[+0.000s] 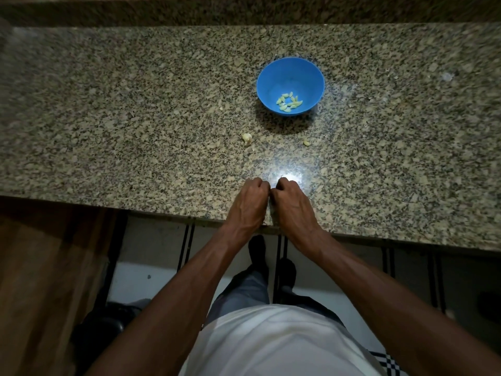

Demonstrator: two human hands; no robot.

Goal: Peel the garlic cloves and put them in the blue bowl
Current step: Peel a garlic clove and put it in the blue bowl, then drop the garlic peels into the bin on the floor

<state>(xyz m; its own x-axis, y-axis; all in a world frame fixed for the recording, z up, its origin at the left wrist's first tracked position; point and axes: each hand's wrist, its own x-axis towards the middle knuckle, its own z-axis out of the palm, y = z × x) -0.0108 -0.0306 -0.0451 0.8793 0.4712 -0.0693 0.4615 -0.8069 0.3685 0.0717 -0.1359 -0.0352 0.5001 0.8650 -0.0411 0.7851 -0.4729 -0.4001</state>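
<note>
While our left hand [250, 195] and right hand [288, 196] meet knuckle to knuckle, fingers curled on something hidden, the blue bowl [290, 86] lies straight ahead. It sits slightly nearer our right hand.

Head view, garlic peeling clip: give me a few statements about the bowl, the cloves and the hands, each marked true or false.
1. The blue bowl holds peeled garlic cloves. True.
2. The bowl sits on a wooden board. False: it stands on the granite counter.
3. Two garlic pieces lie on the counter, outside the bowl. True: one left, one right.
4. The left hand and right hand are far apart. False: they meet, fingers curled, near the counter's edge.
</note>
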